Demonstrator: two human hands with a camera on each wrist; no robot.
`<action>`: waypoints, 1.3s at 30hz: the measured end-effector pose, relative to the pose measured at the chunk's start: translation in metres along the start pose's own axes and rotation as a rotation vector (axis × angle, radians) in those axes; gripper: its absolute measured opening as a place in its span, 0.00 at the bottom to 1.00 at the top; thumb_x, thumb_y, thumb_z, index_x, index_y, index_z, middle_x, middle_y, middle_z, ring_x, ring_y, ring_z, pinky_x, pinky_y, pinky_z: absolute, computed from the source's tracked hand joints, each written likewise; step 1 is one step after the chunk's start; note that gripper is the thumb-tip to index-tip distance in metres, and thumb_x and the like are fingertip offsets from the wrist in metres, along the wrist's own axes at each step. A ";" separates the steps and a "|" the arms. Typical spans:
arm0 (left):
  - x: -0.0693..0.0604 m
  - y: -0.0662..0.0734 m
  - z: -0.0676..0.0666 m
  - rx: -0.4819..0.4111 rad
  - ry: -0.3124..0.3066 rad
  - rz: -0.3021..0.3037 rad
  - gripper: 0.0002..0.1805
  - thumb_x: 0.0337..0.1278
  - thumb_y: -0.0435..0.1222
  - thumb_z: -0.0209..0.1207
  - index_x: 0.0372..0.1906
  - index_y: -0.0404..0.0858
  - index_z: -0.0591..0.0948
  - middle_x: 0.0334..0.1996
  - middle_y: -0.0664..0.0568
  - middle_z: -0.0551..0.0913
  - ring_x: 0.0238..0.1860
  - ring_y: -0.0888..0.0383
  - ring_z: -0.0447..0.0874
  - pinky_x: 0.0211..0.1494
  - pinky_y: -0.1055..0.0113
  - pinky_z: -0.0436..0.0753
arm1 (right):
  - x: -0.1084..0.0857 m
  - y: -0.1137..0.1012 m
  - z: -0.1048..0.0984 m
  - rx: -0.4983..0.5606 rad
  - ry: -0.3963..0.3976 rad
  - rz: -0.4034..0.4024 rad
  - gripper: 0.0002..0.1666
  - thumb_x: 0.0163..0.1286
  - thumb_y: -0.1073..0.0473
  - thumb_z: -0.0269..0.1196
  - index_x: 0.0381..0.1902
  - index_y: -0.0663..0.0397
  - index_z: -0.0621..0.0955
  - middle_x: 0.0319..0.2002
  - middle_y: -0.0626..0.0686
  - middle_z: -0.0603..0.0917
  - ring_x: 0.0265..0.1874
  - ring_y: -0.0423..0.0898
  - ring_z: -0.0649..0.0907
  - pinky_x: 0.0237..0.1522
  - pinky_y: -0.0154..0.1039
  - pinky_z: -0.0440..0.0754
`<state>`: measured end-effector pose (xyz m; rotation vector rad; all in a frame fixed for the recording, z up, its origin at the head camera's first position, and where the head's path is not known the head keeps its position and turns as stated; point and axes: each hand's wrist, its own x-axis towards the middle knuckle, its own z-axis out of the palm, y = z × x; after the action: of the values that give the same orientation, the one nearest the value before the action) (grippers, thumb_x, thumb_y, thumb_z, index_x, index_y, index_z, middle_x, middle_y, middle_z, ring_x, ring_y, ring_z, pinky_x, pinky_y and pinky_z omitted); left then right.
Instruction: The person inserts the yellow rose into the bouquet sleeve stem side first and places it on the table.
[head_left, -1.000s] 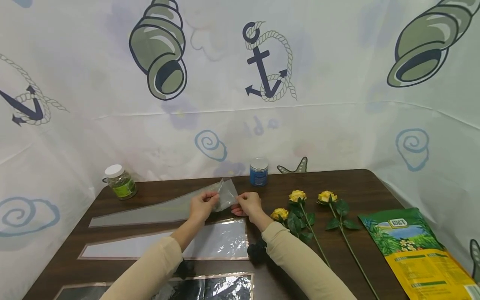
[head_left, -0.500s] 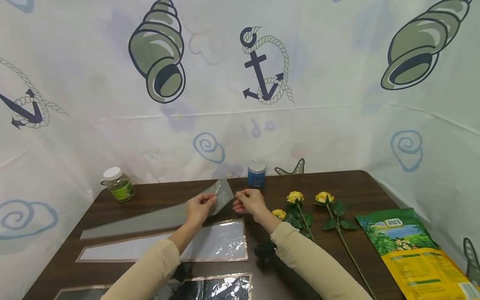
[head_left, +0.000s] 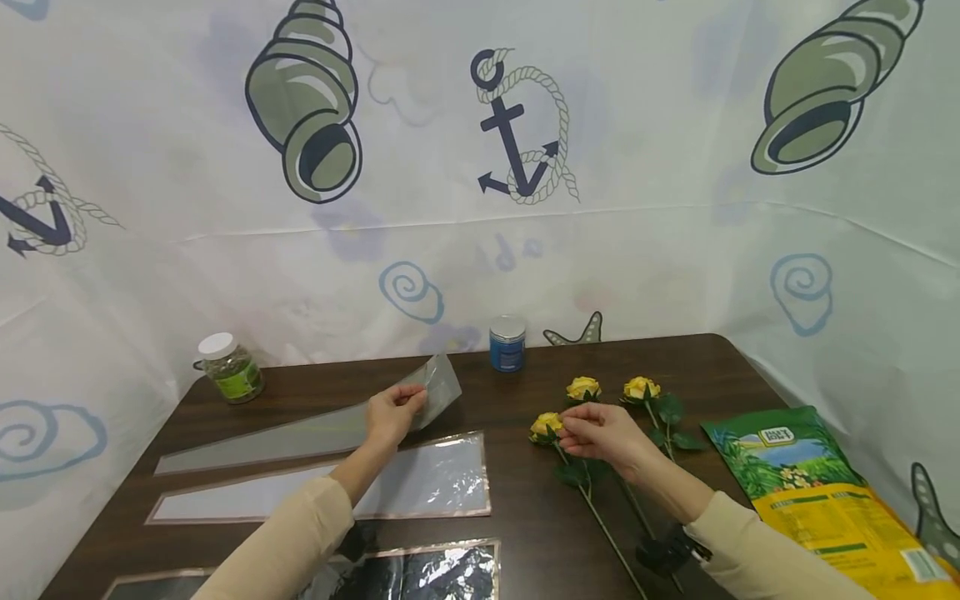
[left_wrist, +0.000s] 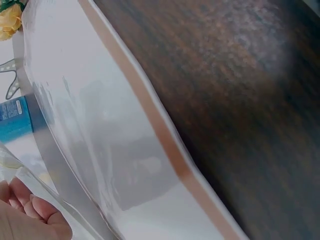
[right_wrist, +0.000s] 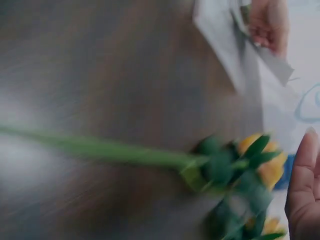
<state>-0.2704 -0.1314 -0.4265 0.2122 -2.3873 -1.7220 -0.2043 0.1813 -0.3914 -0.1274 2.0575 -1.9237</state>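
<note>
- Behind everything I see a cloth (head_left: 637,275) printed with shells and anchors.
- Below it, a dark brown table (head_left: 540,550).
- Toward the left I have a grey sheet (head_left: 300,437) lying slantwise, with a copper-edged pale sheet (head_left: 420,483) nearer and a glossy dark sheet (head_left: 442,575) nearest.
- At the right lies a green-and-yellow packet (head_left: 825,500).
- Right of centre, a front rose (head_left: 545,427) lies nearest; a middle rose (head_left: 583,387) and a right rose (head_left: 641,388) lie farther back, all yellow.
- The left hand (head_left: 392,412) pinches the grey sheet near its right end.
- The right hand (head_left: 603,433) has its fingertips at the front rose's bloom; I cannot tell whether they grip it.
- Far left, I see a white-lidded jar (head_left: 234,371).
- Far centre, a blue tin (head_left: 507,346).
</note>
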 end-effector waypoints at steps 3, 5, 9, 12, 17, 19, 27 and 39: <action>0.000 0.000 -0.001 0.015 -0.007 0.000 0.10 0.55 0.32 0.64 0.40 0.30 0.83 0.33 0.44 0.86 0.28 0.66 0.80 0.29 0.79 0.74 | -0.021 0.011 -0.013 -0.016 -0.038 0.034 0.21 0.70 0.62 0.56 0.53 0.77 0.71 0.36 0.55 0.83 0.34 0.42 0.85 0.40 0.36 0.83; 0.000 0.000 -0.001 0.018 -0.016 -0.009 0.11 0.55 0.33 0.63 0.40 0.30 0.83 0.33 0.45 0.85 0.28 0.66 0.80 0.29 0.78 0.74 | -0.032 0.018 -0.019 -0.028 -0.066 0.058 0.21 0.69 0.62 0.58 0.51 0.76 0.72 0.35 0.53 0.84 0.33 0.42 0.85 0.39 0.36 0.83; 0.000 0.002 -0.002 0.025 -0.021 -0.009 0.11 0.55 0.34 0.64 0.40 0.31 0.83 0.31 0.48 0.85 0.27 0.67 0.78 0.29 0.78 0.73 | -0.050 0.029 -0.024 -0.074 -0.118 0.087 0.18 0.67 0.62 0.60 0.46 0.75 0.75 0.31 0.51 0.84 0.30 0.41 0.85 0.35 0.36 0.83; 0.000 0.003 -0.003 0.014 -0.020 -0.003 0.11 0.55 0.34 0.64 0.40 0.30 0.83 0.31 0.48 0.85 0.27 0.68 0.78 0.29 0.78 0.73 | -0.058 0.035 -0.023 -0.131 -0.141 0.090 0.15 0.66 0.63 0.60 0.43 0.74 0.77 0.29 0.52 0.84 0.27 0.42 0.85 0.32 0.36 0.84; 0.000 0.002 -0.002 0.010 -0.035 -0.014 0.11 0.55 0.33 0.63 0.40 0.30 0.83 0.33 0.46 0.85 0.27 0.67 0.79 0.29 0.78 0.74 | -0.062 0.046 -0.018 -0.213 -0.128 0.074 0.13 0.64 0.67 0.61 0.42 0.74 0.77 0.28 0.52 0.83 0.26 0.43 0.84 0.29 0.38 0.84; 0.000 0.002 -0.001 0.020 -0.040 -0.017 0.11 0.56 0.34 0.63 0.41 0.31 0.83 0.34 0.45 0.85 0.28 0.66 0.79 0.29 0.78 0.74 | -0.062 0.049 -0.016 -0.243 -0.117 0.055 0.13 0.63 0.68 0.61 0.42 0.74 0.77 0.27 0.53 0.82 0.25 0.44 0.83 0.28 0.38 0.84; -0.001 0.003 0.000 0.014 -0.056 -0.006 0.11 0.56 0.34 0.63 0.41 0.30 0.83 0.36 0.45 0.86 0.29 0.66 0.79 0.30 0.78 0.74 | -0.060 0.053 -0.005 -0.367 -0.100 -0.034 0.09 0.59 0.68 0.65 0.35 0.70 0.78 0.22 0.54 0.82 0.18 0.47 0.82 0.19 0.38 0.81; -0.005 0.003 0.002 0.016 -0.064 -0.008 0.11 0.56 0.34 0.63 0.40 0.30 0.83 0.35 0.44 0.85 0.28 0.66 0.78 0.29 0.79 0.74 | -0.053 0.050 0.008 -0.413 -0.054 0.026 0.06 0.59 0.66 0.64 0.28 0.64 0.78 0.19 0.49 0.79 0.12 0.39 0.77 0.17 0.38 0.80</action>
<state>-0.2665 -0.1274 -0.4244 0.1708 -2.4497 -1.7388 -0.1448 0.1931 -0.4319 -0.2412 2.3763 -1.4385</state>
